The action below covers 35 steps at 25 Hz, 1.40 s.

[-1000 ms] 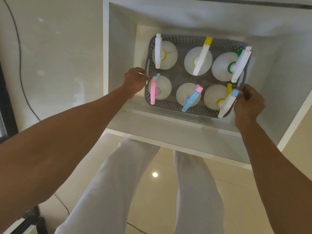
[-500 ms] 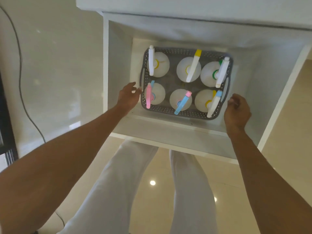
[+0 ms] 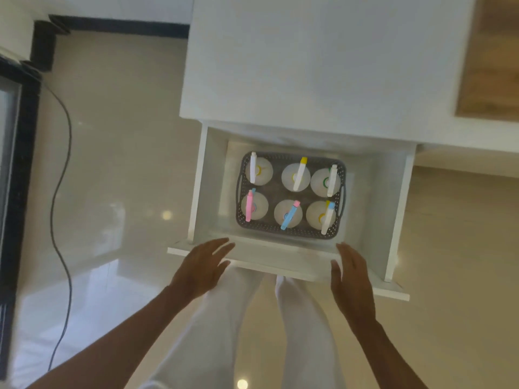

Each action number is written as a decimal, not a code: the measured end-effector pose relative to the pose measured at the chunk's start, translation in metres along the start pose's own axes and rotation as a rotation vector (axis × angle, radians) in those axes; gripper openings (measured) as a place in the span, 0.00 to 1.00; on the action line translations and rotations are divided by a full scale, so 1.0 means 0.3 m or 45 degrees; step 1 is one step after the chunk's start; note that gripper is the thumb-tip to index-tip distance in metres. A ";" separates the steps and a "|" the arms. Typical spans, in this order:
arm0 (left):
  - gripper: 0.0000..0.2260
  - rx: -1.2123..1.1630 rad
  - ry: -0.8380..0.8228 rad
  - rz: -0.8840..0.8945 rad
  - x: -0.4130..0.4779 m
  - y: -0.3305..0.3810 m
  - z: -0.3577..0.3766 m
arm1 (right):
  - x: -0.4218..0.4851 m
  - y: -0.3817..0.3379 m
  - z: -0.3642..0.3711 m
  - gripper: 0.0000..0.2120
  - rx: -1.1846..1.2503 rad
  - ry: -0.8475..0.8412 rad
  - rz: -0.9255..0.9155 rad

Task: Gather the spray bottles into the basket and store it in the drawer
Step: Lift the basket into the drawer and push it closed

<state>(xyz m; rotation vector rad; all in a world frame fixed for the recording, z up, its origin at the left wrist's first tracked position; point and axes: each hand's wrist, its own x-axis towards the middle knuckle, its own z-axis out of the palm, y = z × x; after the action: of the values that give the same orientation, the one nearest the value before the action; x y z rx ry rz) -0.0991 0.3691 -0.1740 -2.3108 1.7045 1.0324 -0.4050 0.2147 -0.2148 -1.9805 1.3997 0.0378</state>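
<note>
- Drawer (image 3: 390, 209): white, pulled out from under a white cabinet (image 3: 323, 66); inside fully in view from above.
- Basket (image 3: 290, 233): grey, perforated, handle loop at each short end. Sits on the drawer floor, roughly centred, a bare margin on every side.
- Bottles: six white spray bottles upright in the basket, two rows of three.
- Far row, left to right: white-trigger bottle (image 3: 259, 171), yellow-tipped bottle (image 3: 295, 176), green-collared bottle (image 3: 325, 182).
- Near row, left to right: pink-trigger bottle (image 3: 254, 205), blue-trigger bottle (image 3: 288, 214), bottle with pale blue and yellow tips (image 3: 320, 217).
- Neighbouring bottles stand close together; whether they touch cannot be told.
- Left hand (image 3: 200, 266): grip wide, fingers spread and flat, holding nothing. Fingertips over the left part of the drawer's front edge; contact with the edge cannot be told.
- Right hand (image 3: 352, 279): grip wide, fingers extended, holding nothing. Positioned at the right part of the front edge, palm turned inward; contact likewise uncertain.
- Both hands are clear of the basket, on the near side of it.
- Legs (image 3: 224, 332): white trousers visible below the drawer front, between the forearms.
- Floor (image 3: 112, 164): glossy pale tile with light reflections.
- Cable (image 3: 60, 192): dark, trailing across the floor at left, beside a black-framed panel (image 3: 16, 164).
- Frame slightly blurred; fine detail on the bottles unreadable.
</note>
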 end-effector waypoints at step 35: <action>0.32 0.253 -0.397 -0.152 0.181 0.088 -0.045 | 0.042 -0.039 -0.042 0.38 -0.417 -0.443 -0.128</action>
<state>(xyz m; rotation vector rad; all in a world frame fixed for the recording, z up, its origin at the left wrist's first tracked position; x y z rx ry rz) -0.1077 0.3089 -0.1860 -1.9822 1.4590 1.0785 -0.3943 0.1996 -0.2043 -2.1749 1.1193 0.5706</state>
